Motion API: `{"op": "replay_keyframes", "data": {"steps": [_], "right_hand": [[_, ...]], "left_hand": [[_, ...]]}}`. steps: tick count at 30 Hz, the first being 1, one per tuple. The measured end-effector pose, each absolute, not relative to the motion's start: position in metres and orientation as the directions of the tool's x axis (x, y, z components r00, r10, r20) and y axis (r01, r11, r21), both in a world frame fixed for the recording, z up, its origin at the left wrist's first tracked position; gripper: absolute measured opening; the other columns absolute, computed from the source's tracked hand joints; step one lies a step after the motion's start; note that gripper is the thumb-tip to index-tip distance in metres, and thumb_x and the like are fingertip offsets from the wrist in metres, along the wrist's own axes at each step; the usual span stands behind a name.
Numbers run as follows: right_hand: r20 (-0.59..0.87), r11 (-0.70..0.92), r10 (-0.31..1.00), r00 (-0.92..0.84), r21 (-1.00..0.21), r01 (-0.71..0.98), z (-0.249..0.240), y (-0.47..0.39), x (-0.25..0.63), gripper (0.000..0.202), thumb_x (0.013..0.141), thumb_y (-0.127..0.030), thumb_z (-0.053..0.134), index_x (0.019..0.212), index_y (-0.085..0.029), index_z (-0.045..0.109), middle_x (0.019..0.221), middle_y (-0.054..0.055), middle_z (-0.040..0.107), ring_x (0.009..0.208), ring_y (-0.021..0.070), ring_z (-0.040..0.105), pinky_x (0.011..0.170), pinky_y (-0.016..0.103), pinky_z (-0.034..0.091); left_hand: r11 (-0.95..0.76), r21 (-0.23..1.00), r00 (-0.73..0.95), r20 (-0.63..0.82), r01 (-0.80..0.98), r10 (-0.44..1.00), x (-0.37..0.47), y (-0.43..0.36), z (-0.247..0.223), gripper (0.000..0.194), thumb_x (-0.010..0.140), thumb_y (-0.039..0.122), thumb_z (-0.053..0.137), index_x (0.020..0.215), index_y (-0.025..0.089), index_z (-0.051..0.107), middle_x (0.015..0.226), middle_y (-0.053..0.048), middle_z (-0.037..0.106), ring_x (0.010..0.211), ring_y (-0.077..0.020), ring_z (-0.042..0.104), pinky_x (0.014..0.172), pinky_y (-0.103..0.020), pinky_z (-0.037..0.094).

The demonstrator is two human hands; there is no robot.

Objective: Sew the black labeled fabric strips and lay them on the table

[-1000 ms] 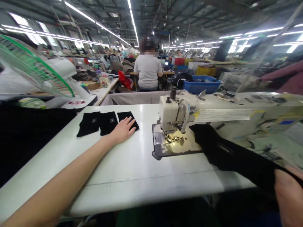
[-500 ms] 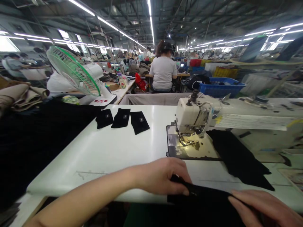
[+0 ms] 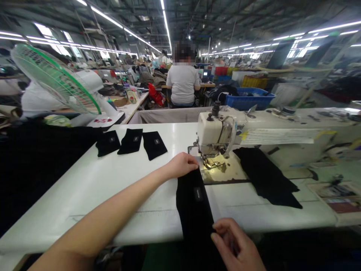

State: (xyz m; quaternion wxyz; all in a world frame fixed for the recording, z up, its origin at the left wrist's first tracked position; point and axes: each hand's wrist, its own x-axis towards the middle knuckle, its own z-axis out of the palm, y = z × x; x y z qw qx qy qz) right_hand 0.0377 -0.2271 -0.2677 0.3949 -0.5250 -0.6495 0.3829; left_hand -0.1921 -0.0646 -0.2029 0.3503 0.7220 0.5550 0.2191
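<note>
A black fabric piece (image 3: 193, 210) with a small dark label hangs over the front edge of the white table, its far end beside the sewing machine's plate. My left hand (image 3: 182, 165) pinches its far end, just left of the presser foot (image 3: 213, 164). Lower down, my right hand (image 3: 235, 241) grips the right edge of the same cloth between thumb and fingers. The sewing machine (image 3: 216, 131) stands to the right, its needle area lit.
Several black labelled pieces (image 3: 155, 145) lie at the back left of the table (image 3: 126, 180). More black cloth (image 3: 267, 177) rests under the machine arm. A fan (image 3: 64, 82) stands back left, and a blue crate (image 3: 249, 98) sits beyond the machine. A person (image 3: 182, 84) sits ahead.
My left hand has moved forward with the cloth's end, up beside the machine plate. The cloth has turned lengthwise and its label now shows. My right hand has shifted left in view.
</note>
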Motion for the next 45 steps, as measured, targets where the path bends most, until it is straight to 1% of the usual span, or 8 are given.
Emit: {"op": "replay_keyframes", "data": {"steps": [3,7,10,15,21,29,37,45], "right_hand": [[0.223,0.292,0.952,-0.212,-0.869,0.399,-0.269,-0.222,0.039,0.021,0.096,-0.040,0.058,0.094,-0.024,0.071,0.074,-0.001,0.066,0.055,0.0123,0.058,0.055,0.020,0.052],[0.470,0.601,0.796,-0.382,-0.694,0.397,-0.265,-0.209,0.052,0.024,0.097,-0.016,0.053,0.116,-0.022,0.066,0.096,0.005,0.072,0.077,0.0145,0.070,0.069,0.020,0.057],[0.623,0.783,0.622,-0.474,-0.483,0.391,-0.262,-0.202,0.060,0.034,0.093,-0.002,0.046,0.120,-0.016,0.063,0.098,0.008,0.073,0.086,0.0172,0.071,0.076,0.026,0.059],[0.673,0.828,0.537,-0.509,-0.303,0.472,-0.262,-0.202,0.066,0.032,0.092,0.000,0.046,0.117,-0.011,0.063,0.096,0.009,0.075,0.083,0.0193,0.073,0.073,0.029,0.059],[0.558,0.712,0.691,-0.461,-0.410,0.571,-0.266,-0.203,0.063,0.032,0.094,-0.002,0.042,0.112,-0.017,0.065,0.106,0.011,0.070,0.088,0.0175,0.072,0.070,0.024,0.059],[0.569,0.704,0.701,-0.431,-0.455,0.544,-0.260,-0.199,0.056,0.026,0.096,-0.006,0.045,0.108,-0.017,0.065,0.100,0.009,0.070,0.086,0.0189,0.070,0.074,0.028,0.059],[0.567,0.699,0.706,-0.424,-0.462,0.546,-0.259,-0.198,0.055,0.024,0.097,-0.008,0.044,0.105,-0.017,0.065,0.099,0.008,0.070,0.085,0.0185,0.070,0.073,0.027,0.057],[0.517,0.689,0.723,-0.458,-0.485,0.539,-0.254,-0.197,0.054,0.026,0.094,-0.007,0.042,0.102,-0.018,0.064,0.098,0.008,0.068,0.084,0.0180,0.068,0.073,0.027,0.054]], "left_hand": [[-0.382,0.514,0.364,0.139,0.768,0.921,-0.179,-0.062,-0.215,0.016,0.085,0.014,0.064,0.086,0.020,0.078,0.087,-0.003,0.071,0.086,-0.0195,0.065,0.084,-0.030,0.051],[-0.439,0.320,0.338,0.326,0.839,0.883,-0.174,-0.065,-0.226,0.008,0.086,0.018,0.071,0.093,0.018,0.075,0.096,-0.007,0.067,0.091,-0.0229,0.062,0.084,-0.036,0.051],[-0.509,0.273,0.414,0.337,0.816,0.845,-0.176,-0.070,-0.229,0.011,0.092,0.018,0.065,0.084,0.015,0.072,0.087,-0.007,0.063,0.084,-0.0207,0.060,0.078,-0.033,0.051],[-0.657,0.255,0.558,0.367,0.709,0.744,-0.179,-0.072,-0.233,0.021,0.099,0.019,0.053,0.093,0.015,0.073,0.092,-0.008,0.061,0.085,-0.0193,0.058,0.080,-0.032,0.051],[-0.685,0.236,0.572,0.403,0.689,0.714,-0.181,-0.064,-0.236,0.023,0.099,0.019,0.051,0.093,0.014,0.072,0.092,-0.009,0.060,0.087,-0.0202,0.056,0.083,-0.034,0.051],[-0.678,0.159,0.594,0.368,0.718,0.715,-0.183,-0.063,-0.234,0.025,0.101,0.020,0.048,0.102,0.013,0.072,0.095,-0.010,0.061,0.088,-0.0217,0.054,0.082,-0.035,0.051],[-0.686,0.226,0.580,0.390,0.692,0.715,-0.183,-0.060,-0.234,0.021,0.098,0.017,0.052,0.104,0.014,0.073,0.097,-0.010,0.061,0.089,-0.0210,0.055,0.084,-0.036,0.052],[-0.689,0.229,0.582,0.392,0.688,0.712,-0.185,-0.059,-0.233,0.024,0.099,0.018,0.051,0.105,0.014,0.073,0.097,-0.011,0.062,0.088,-0.0211,0.056,0.083,-0.037,0.053]]}}
